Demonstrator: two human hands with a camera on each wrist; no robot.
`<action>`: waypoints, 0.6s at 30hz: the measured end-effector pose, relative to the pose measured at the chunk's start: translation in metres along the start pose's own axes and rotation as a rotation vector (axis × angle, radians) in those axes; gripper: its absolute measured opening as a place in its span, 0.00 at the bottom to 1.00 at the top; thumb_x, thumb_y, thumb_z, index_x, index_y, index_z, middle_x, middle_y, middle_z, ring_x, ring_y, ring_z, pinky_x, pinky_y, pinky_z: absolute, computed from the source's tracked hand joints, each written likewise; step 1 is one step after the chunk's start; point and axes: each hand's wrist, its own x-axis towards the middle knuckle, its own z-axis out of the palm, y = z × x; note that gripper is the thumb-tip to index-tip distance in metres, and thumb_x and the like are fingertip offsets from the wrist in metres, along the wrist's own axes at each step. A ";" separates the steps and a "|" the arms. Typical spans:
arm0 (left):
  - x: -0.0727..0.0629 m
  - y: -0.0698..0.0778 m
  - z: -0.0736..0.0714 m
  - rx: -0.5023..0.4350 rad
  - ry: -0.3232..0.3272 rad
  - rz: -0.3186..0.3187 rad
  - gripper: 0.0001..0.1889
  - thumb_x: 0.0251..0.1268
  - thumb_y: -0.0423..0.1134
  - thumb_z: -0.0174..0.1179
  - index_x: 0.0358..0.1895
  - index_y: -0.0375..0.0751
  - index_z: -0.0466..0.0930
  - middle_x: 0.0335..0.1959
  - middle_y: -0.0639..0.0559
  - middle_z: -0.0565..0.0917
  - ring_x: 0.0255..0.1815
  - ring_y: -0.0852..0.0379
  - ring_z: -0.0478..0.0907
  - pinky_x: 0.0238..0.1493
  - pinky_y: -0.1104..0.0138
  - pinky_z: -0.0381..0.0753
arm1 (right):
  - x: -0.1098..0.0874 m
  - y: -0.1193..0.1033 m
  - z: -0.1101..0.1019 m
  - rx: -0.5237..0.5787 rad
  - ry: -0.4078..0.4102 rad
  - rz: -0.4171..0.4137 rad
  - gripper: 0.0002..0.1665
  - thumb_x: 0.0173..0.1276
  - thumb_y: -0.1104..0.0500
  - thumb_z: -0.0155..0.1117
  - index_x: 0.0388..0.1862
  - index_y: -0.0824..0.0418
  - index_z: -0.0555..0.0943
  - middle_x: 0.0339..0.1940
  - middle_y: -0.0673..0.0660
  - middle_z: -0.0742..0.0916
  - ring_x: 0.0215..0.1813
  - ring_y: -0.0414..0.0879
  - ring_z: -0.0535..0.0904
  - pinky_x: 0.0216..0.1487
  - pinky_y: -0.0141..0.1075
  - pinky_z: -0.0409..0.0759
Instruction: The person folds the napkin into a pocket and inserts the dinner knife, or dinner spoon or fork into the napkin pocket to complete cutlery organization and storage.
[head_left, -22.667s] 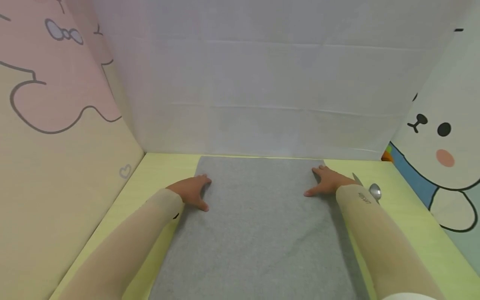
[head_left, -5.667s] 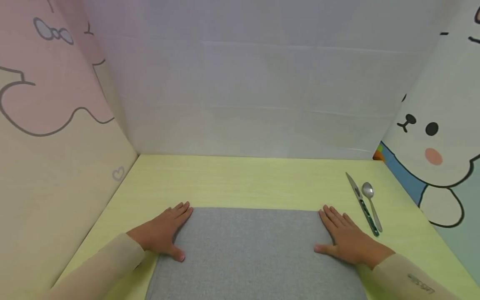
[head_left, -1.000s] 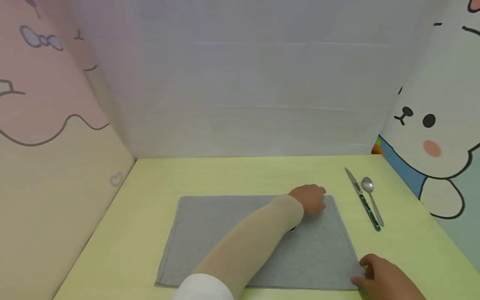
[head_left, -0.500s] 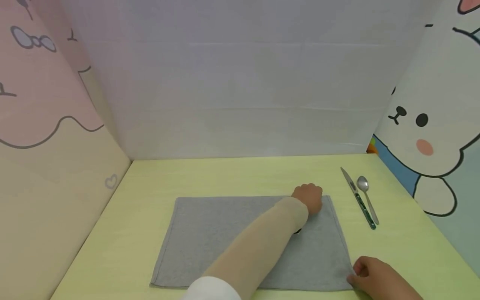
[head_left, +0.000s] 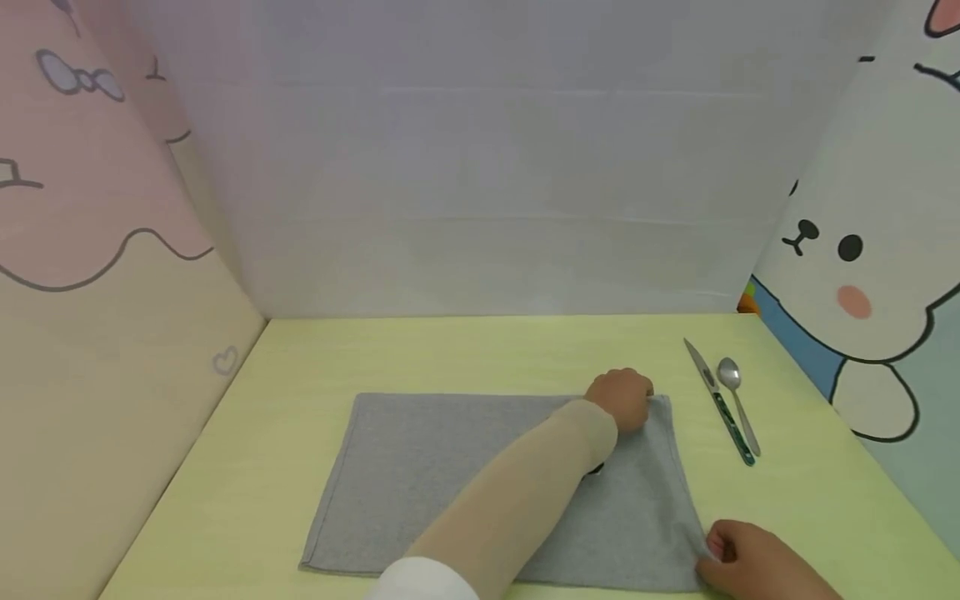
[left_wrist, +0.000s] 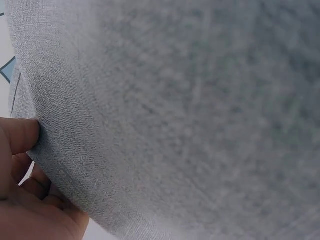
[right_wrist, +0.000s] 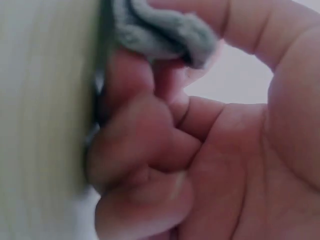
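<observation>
A grey cloth (head_left: 420,467) lies as a flat rectangle on the pale yellow table. My left arm crosses over it, and my left hand (head_left: 621,400) pinches its far edge near the far right corner; the left wrist view shows the thumb (left_wrist: 22,135) on one side of the fabric. At the near right corner my right hand (head_left: 761,558) grips the cloth between thumb and curled fingers. A bunched bit of grey cloth (right_wrist: 160,32) shows between those fingers in the right wrist view. Soft wrinkles run along the right side between both hands.
A knife (head_left: 722,408) with a dark green handle and a metal spoon (head_left: 738,404) lie side by side right of the cloth. A white sheet (head_left: 487,208) hangs behind the table (head_left: 315,358); cartoon-printed panels stand left and right.
The cloth stretched to the table's back edge at first and now covers a smaller area. My left hand has crossed to its right end. Lately, its right side has wrinkled under my grip.
</observation>
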 end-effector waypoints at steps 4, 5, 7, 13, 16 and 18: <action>0.000 0.000 0.000 -0.081 0.012 0.007 0.13 0.80 0.43 0.57 0.59 0.59 0.85 0.51 0.68 0.85 0.45 0.69 0.80 0.42 0.75 0.78 | 0.001 0.006 -0.003 0.029 -0.014 0.036 0.12 0.64 0.59 0.72 0.33 0.63 0.77 0.23 0.54 0.76 0.27 0.48 0.72 0.32 0.41 0.72; 0.000 0.000 0.000 -0.099 0.018 0.006 0.13 0.80 0.42 0.56 0.58 0.59 0.86 0.50 0.68 0.85 0.43 0.69 0.80 0.41 0.75 0.77 | 0.002 0.008 -0.004 0.042 -0.024 0.046 0.12 0.64 0.59 0.72 0.35 0.64 0.78 0.25 0.54 0.77 0.29 0.48 0.73 0.33 0.42 0.74; -0.001 0.000 -0.001 -0.128 0.033 0.008 0.12 0.80 0.41 0.56 0.57 0.59 0.86 0.49 0.68 0.85 0.41 0.70 0.79 0.39 0.75 0.76 | 0.004 0.009 -0.006 0.092 -0.051 0.092 0.16 0.65 0.58 0.73 0.42 0.68 0.78 0.28 0.55 0.79 0.30 0.49 0.75 0.36 0.42 0.76; -0.004 0.000 -0.005 -0.241 0.044 0.011 0.13 0.82 0.41 0.53 0.57 0.59 0.85 0.51 0.68 0.84 0.44 0.70 0.78 0.42 0.75 0.76 | 0.006 0.012 -0.010 0.169 -0.068 0.110 0.23 0.66 0.59 0.73 0.51 0.73 0.76 0.28 0.56 0.78 0.30 0.49 0.75 0.36 0.42 0.75; -0.008 -0.001 -0.009 -0.307 0.026 0.024 0.13 0.82 0.45 0.53 0.60 0.57 0.83 0.52 0.67 0.83 0.46 0.70 0.78 0.43 0.75 0.76 | 0.004 0.010 -0.011 0.178 -0.065 0.072 0.19 0.66 0.60 0.72 0.47 0.72 0.78 0.25 0.55 0.76 0.29 0.48 0.72 0.36 0.41 0.72; -0.010 -0.001 -0.011 -0.341 0.022 0.034 0.14 0.82 0.49 0.54 0.61 0.56 0.82 0.52 0.66 0.83 0.45 0.70 0.78 0.43 0.74 0.76 | 0.002 0.008 -0.011 0.187 -0.064 0.050 0.16 0.67 0.61 0.71 0.45 0.72 0.79 0.23 0.55 0.74 0.27 0.48 0.71 0.35 0.41 0.71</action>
